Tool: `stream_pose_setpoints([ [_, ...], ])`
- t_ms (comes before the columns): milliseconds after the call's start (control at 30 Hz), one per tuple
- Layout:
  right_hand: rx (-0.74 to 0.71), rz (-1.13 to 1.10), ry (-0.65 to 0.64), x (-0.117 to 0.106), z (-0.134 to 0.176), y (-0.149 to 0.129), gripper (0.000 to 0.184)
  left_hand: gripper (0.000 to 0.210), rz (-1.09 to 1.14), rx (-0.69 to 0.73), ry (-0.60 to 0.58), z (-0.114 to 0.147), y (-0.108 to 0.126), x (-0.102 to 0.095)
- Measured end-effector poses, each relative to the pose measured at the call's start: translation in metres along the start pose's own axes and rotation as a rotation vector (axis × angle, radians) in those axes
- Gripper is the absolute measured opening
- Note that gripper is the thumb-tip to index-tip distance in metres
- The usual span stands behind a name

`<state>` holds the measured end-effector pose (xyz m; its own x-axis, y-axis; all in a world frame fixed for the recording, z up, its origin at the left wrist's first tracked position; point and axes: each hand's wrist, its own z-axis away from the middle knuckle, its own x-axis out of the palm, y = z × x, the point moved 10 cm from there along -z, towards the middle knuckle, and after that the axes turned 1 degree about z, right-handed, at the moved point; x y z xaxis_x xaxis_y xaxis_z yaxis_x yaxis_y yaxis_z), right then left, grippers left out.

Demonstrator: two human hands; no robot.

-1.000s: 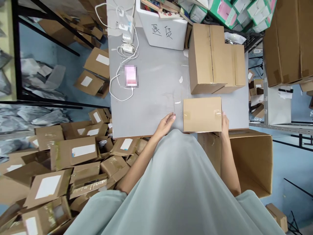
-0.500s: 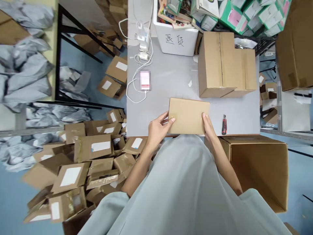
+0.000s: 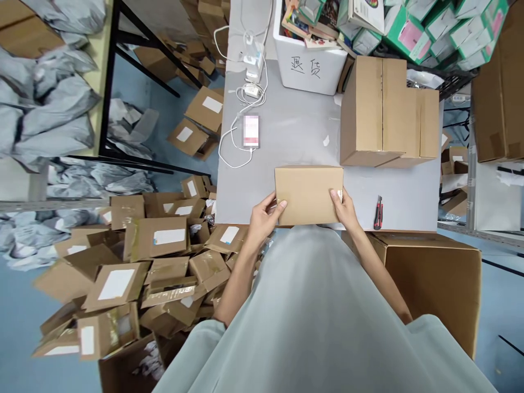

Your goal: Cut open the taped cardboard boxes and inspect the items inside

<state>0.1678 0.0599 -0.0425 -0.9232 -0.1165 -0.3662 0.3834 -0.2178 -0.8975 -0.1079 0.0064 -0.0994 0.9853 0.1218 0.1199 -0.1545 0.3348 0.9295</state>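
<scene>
A small brown cardboard box [image 3: 309, 194] is held between my two hands at the front edge of the grey table [image 3: 295, 125]. My left hand [image 3: 264, 215] grips its left side, thumb on the top face and fingers partly hidden behind. On the opposite side my right hand [image 3: 346, 207] closes round the edge, its thumb also on top. A small white label shows by the right thumb. To the right lies a red and black utility knife [image 3: 378, 213], apart from both hands.
Stacked cardboard boxes [image 3: 372, 109] stand at the table's right rear, beside a white bin of books [image 3: 311, 68]. A phone [image 3: 251, 131] with white cables lies at left. An open carton [image 3: 429, 289] stands below right; discarded boxes [image 3: 159, 240] pile up on the left floor.
The box has shifted slightly left and levelled out, both hands still on it. The right thumb has moved onto its top face. The whole view has turned a little.
</scene>
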Motion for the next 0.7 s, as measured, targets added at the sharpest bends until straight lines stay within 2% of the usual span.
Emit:
stream_pose_setpoints([
  [100,-0.045,0.021,-0.036,-0.007,0.003,0.004,0.091,0.075,-0.014,0.057,-0.046,-0.003,-0.010,0.003],
  [167,-0.042,-0.006,-0.062,-0.008,0.006,0.017,0.092,0.069,-0.038,0.058,-0.067,-0.007,-0.028,0.004],
  [367,0.157,-0.097,-0.145,0.003,0.036,0.090,0.108,0.067,0.007,-0.125,-0.099,-0.008,-0.108,0.004],
  [467,0.250,-0.092,-0.193,0.006,0.041,0.116,0.103,0.054,0.022,-0.205,-0.104,-0.013,-0.135,0.000],
  [567,0.341,-0.068,-0.161,-0.001,0.013,0.131,0.110,0.051,0.034,-0.278,-0.053,-0.040,-0.146,-0.013],
  [633,0.359,-0.059,-0.104,-0.007,-0.022,0.131,0.117,0.056,0.045,-0.284,0.008,-0.072,-0.140,-0.019],
  [700,0.357,-0.067,-0.073,-0.007,-0.061,0.123,0.115,0.059,0.072,-0.267,0.043,-0.107,-0.126,-0.016],
])
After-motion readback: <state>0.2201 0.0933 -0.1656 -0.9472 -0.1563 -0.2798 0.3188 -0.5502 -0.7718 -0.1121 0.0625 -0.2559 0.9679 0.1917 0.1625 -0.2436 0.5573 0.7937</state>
